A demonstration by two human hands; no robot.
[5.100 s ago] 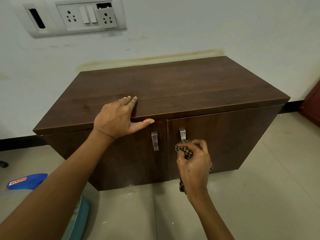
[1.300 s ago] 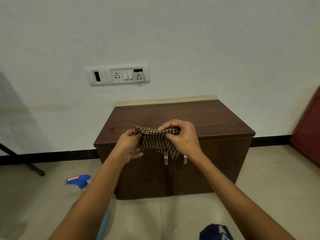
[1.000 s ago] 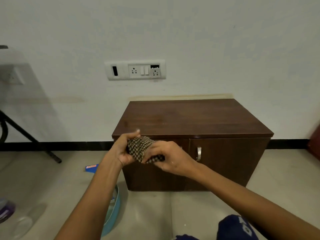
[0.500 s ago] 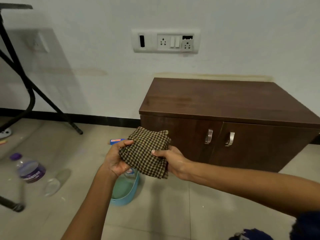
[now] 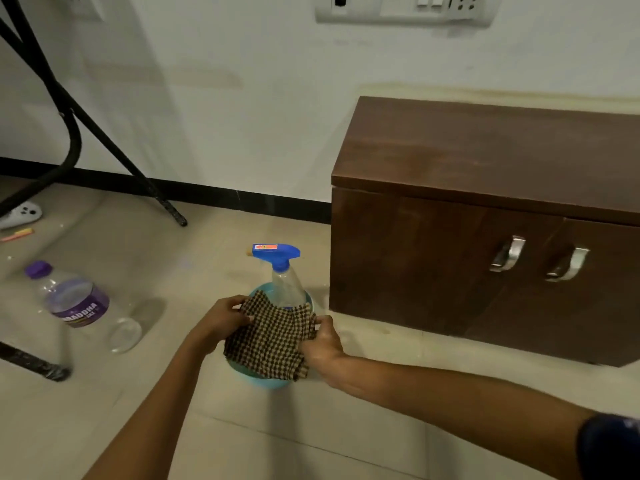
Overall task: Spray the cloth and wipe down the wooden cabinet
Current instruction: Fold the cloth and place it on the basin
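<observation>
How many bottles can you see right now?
2. A blue-topped spray bottle stands upright just behind the checked cloth; a purple-capped water bottle lies on the floor to the left. None looks hidden.

Checked brown-and-cream cloth (image 5: 273,337), held spread above the floor, its opposite edges pinched by the left hand (image 5: 221,317) and right hand (image 5: 322,341). Clear spray bottle (image 5: 282,275) with blue trigger head, upright just behind the cloth, base hidden. Dark wooden cabinet (image 5: 485,202), both doors closed, on the floor against the wall, right of the bottle.
</observation>
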